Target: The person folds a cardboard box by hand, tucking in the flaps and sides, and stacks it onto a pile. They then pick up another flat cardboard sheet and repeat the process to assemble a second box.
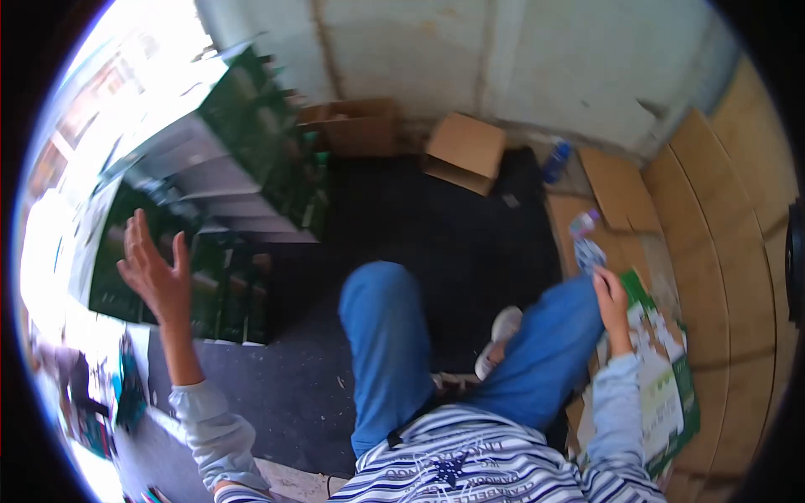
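My left hand (155, 264) is raised with its fingers spread, holding nothing. Behind it are stacked green and white boxes (251, 126), some tilted; the lower green boxes (214, 289) are nearest the hand. My right hand (612, 300) is beside my right knee, its fingers curled together; what they hold, if anything, cannot be made out. Just right of that hand and under the forearm lie flattened green and white cartons (662, 398). A crumpled blue and white item (589, 254) lies just beyond the fingertips.
Two brown cardboard boxes, one open box (360, 130) and one tilted box (465, 151), stand by the wall on a black mat (470, 226). A blue bottle (557, 161) stands near a cardboard sheet (616, 189). Tall cardboard sheets (738, 277) line the right side.
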Motion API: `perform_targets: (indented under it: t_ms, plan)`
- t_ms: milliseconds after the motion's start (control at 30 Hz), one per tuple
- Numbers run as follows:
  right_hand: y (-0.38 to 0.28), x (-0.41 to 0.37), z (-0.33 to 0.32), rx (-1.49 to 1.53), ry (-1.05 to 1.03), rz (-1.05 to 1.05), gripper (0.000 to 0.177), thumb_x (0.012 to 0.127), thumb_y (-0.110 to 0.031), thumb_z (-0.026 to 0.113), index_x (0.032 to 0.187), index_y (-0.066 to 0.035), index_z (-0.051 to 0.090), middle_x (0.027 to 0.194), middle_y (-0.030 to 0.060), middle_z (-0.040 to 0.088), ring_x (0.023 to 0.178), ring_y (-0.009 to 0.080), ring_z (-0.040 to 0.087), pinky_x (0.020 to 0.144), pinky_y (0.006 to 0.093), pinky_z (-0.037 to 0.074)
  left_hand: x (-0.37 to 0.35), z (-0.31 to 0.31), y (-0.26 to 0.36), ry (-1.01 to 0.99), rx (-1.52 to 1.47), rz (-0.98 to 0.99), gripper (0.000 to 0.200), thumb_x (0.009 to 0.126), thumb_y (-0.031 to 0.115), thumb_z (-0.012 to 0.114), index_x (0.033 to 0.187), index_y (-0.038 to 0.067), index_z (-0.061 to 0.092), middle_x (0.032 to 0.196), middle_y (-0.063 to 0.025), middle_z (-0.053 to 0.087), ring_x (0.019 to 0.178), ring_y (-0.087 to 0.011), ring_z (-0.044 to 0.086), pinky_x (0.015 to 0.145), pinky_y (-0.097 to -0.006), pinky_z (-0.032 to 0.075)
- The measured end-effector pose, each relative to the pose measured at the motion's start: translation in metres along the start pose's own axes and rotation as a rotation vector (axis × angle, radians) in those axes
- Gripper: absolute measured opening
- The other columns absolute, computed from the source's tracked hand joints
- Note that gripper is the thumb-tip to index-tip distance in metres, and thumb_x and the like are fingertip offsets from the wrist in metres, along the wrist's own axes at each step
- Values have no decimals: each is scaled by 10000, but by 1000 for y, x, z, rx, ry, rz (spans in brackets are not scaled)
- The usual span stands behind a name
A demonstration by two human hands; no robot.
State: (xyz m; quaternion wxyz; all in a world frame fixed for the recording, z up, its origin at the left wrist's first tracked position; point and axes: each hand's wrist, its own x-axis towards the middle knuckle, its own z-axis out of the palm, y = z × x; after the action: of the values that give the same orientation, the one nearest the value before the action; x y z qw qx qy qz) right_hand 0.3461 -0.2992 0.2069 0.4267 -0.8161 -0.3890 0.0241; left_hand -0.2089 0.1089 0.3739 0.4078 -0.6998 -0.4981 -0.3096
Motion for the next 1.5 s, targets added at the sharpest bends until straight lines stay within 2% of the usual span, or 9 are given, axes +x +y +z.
perform_targets:
  t_ms: [167, 233, 300, 433, 600, 733, 933, 1100, 1500]
  plan:
    - [-12, -29, 5, -35, 240, 14, 340, 920, -239, 559, 1150, 8, 597, 1140, 177, 609, 1079, 312, 568, 948, 367, 420, 47, 107, -57, -5, -639, -175, 589, 895, 344, 611, 1348, 4, 451, 1336, -226, 487, 1188, -367, 493, 1012, -411, 377]
    - [-15, -44, 9, 63, 361, 60, 362, 949, -253, 518, 1180, 20, 574, 1159, 185, 595, 1100, 325, 551, 967, 373, 404, 50, 46, 59, -229, -671, -128, 487, 914, 278, 590, 1307, 8, 491, 1312, -217, 498, 1132, -367, 515, 994, -423, 380]
    - [-25, -60, 9, 83, 408, 67, 418, 972, -306, 465, 1228, 16, 541, 1194, 189, 579, 1138, 339, 529, 985, 377, 388, 10, 12, 153, -424, -600, 475, 405, 901, 244, 609, 1220, 2, 545, 1202, -206, 563, 1102, -363, 529, 966, -422, 400]
    - [-13, -100, 6, 108, 397, 93, 447, 980, -333, 434, 1258, 7, 519, 1217, 193, 570, 1162, 343, 519, 998, 379, 376, -45, -24, 261, -1328, -823, 481, 500, 839, 423, 629, 1039, -35, 644, 980, -251, 651, 966, -389, 617, 851, -411, 469]
    - [65, -182, -13, 4, 105, 459, 361, 952, -274, 499, 1175, -3, 583, 1192, 185, 587, 1121, 296, 559, 944, 365, 424, -54, -9, 267, -1196, -779, 514, 504, 846, 461, 590, 926, -34, 642, 908, -249, 646, 899, -401, 614, 781, -434, 472]
    - [167, -271, -10, 104, 360, 871, 279, 874, -199, 612, 1085, -18, 624, 1114, 156, 619, 974, 293, 619, 796, 351, 499, -60, -10, 269, -1176, -722, 526, 487, 858, 454, 578, 893, -29, 632, 911, -242, 640, 900, -402, 603, 773, -446, 463]
    - [148, -278, -55, -829, 373, 639, 278, 787, -133, 680, 1045, -50, 618, 1101, 168, 582, 1030, 344, 548, 883, 397, 449, -60, -7, 266, -1142, -707, 526, 457, 861, 437, 581, 870, -18, 626, 896, -238, 636, 892, -402, 599, 764, -450, 460]
    - [197, -264, -61, -979, 279, 830, 761, 712, -375, 749, 1334, -66, 440, 1429, 194, 336, 1308, 394, 325, 1043, 499, 317, -61, -12, 268, -1141, -698, 520, 430, 868, 415, 581, 859, -13, 618, 896, -230, 633, 884, -404, 595, 761, -459, 456]
    - [231, -237, -73, -1036, 50, 1050, 910, 732, -522, 711, 1402, -39, 328, 1389, 284, 353, 1267, 427, 384, 969, 468, 430, -61, -4, 251, -1135, -646, 525, 431, 855, 406, 601, 861, -25, 608, 882, -249, 629, 881, -416, 596, 747, -455, 454]
